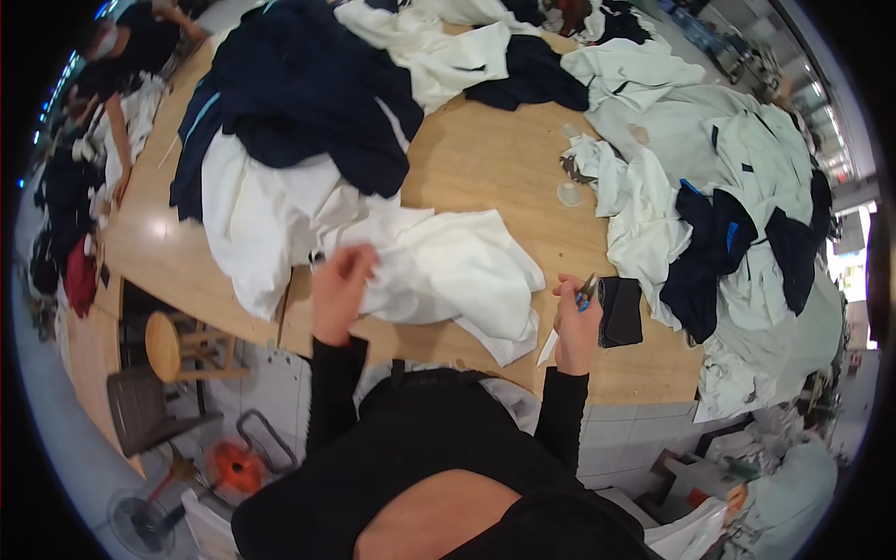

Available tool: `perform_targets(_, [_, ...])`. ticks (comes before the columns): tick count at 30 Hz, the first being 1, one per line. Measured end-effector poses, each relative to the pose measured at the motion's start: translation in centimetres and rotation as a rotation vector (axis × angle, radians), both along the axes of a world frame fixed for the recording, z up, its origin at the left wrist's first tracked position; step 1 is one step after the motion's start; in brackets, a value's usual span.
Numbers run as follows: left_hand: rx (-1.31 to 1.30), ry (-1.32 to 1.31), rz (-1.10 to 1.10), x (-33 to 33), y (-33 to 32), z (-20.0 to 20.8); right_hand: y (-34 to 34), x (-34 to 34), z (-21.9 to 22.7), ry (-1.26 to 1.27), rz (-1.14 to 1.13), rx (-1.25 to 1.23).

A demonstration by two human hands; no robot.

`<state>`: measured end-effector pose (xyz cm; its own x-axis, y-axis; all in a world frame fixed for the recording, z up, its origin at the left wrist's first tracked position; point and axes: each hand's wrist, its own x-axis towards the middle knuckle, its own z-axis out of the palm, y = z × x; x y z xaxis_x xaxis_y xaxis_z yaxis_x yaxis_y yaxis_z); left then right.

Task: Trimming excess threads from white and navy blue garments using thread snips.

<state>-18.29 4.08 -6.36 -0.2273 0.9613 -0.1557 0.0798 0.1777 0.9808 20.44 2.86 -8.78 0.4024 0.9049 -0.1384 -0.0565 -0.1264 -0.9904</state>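
My right hand (573,327) is closed around small thread snips (586,293) with blue on the handle; the blades point up and away. A narrow white strip (549,348) shows beside that hand. Over the left end of a white garment (448,266) is my left hand (341,291), its fingers bent and blurred by motion; whether they pinch anything is unclear. The white cloth lies crumpled on the wooden table (495,159) in front of me, between both hands. Just right of my right hand lies a flat black rectangular item (620,312).
Dark navy garments (299,84) are heaped over white ones at the far left. Pale garments (765,159) and navy pieces (709,247) cover the right side. A wooden stool (166,345) and an orange fan (235,467) stand below left. Another person (131,56) works at far left.
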Motion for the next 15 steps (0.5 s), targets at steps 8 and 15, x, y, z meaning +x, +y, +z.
perform_targets(8, [0.056, 0.114, -0.525, 7.2, -0.7, 1.6, 3.6, -1.8, -4.9, -0.741, 0.260, -0.107])
perform_targets(15, [-0.116, -0.548, -0.188, 5.2, 0.4, -0.6, -2.4, -9.0, 10.8, -0.196, 0.966, 0.283])
